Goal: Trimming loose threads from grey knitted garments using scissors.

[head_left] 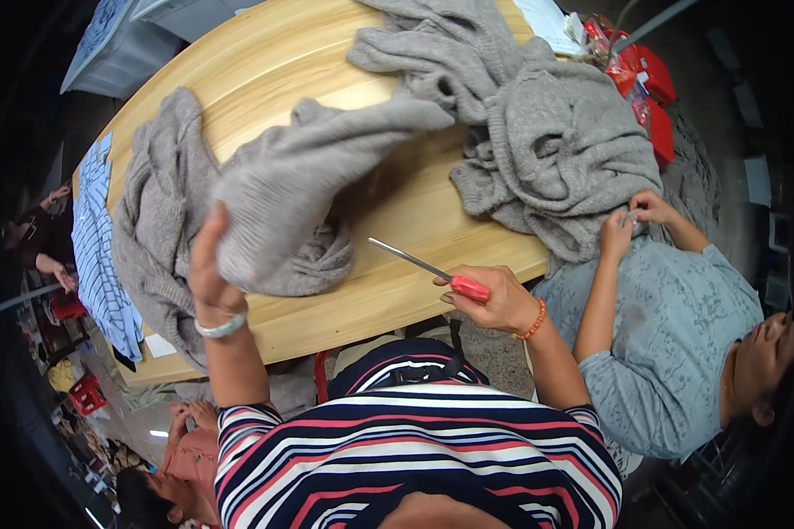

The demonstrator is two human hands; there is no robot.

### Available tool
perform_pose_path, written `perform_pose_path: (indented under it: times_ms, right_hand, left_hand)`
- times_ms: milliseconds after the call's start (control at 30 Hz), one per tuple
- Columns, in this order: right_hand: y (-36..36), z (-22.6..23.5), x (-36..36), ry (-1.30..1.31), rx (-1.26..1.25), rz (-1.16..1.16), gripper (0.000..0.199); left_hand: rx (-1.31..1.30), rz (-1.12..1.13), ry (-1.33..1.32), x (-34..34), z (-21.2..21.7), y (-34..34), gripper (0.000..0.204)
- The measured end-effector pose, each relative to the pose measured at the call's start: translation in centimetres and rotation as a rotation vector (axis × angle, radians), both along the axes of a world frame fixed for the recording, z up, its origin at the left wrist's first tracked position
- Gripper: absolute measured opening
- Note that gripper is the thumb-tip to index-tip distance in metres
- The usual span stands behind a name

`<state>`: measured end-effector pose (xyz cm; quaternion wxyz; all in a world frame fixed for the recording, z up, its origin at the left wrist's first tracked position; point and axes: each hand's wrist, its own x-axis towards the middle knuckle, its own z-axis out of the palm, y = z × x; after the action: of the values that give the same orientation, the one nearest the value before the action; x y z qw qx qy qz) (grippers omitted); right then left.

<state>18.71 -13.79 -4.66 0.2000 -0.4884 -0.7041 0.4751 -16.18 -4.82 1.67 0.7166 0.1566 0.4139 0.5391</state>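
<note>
My left hand [210,282] grips the edge of a grey knit sweater [291,181], with the thumb on the near side and the other fingers hidden behind the cloth. Part of the sweater is lifted off the table and smeared by motion; the rest lies in folds to the left. In my right hand [501,304] is a red-handled screwdriver [419,264], its long thin metal shaft pointing up and left over the table's near edge, apart from the sweater.
More grey knitwear [569,145] is heaped on the wooden table [238,53] at the right and far side. A co-worker [662,326] works cloth there with both hands. A blue striped garment [101,242] lies at the left edge; another person [190,458] sits lower left.
</note>
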Motion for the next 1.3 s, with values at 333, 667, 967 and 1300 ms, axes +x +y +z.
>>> perform_pose_path:
  times_ms: [333, 667, 967, 1300]
  right_hand:
    - [1.4, -2.2, -2.0, -0.278, 0.049, -0.084, 0.02]
    - [3.5, -1.6, -7.1, -0.472, -0.028, 0.021, 0.026]
    - [5.6, -2.8, -9.2, -0.555, -0.005, 0.184, 0.025]
    - [3.9, -2.6, -9.1, -0.499, -0.051, 0.08, 0.024]
  left_hand:
    - [-0.134, 0.128, 0.462, -0.3, -24.4, 5.9, 0.032]
    - [-0.046, 0.281, 0.284, 1.6, -28.9, 3.3, 0.009]
    - [-0.097, 0.492, 0.145, 0.8, -29.4, 1.7, 0.023]
    - [-0.129, 0.339, -0.078, -1.9, -26.8, 4.0, 0.041]
